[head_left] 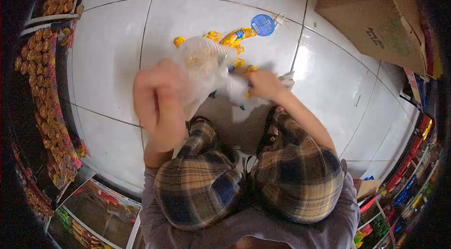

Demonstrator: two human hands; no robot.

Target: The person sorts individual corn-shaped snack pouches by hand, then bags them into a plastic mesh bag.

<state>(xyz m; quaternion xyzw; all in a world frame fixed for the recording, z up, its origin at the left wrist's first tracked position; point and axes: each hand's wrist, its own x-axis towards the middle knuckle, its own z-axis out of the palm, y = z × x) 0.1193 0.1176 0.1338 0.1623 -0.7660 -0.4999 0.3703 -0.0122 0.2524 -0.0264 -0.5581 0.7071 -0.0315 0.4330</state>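
A clear, ribbed plastic container (203,54) is up in front of my knees, smeared by motion. My left hand (159,96) is closed against its left side, gripping it. Below and right of the container, a whitish translucent piece of plastic (235,87) lies close to the fingers of my right hand (264,84). That hand is closed, but blur hides what it grips. On the floor just beyond are several small yellow-wrapped packets (213,36) and a longer yellow pack (237,37). A round blue tag (262,25) lies at the pack's right end.
White floor tiles (108,28) spread around my feet. A cardboard box (371,19) stands at the upper right. Shelves with stacked gold-wrapped goods (44,94) line the left side. More colourful packets (404,192) fill racks at the lower right. My plaid-covered knees (296,174) are close below my hands.
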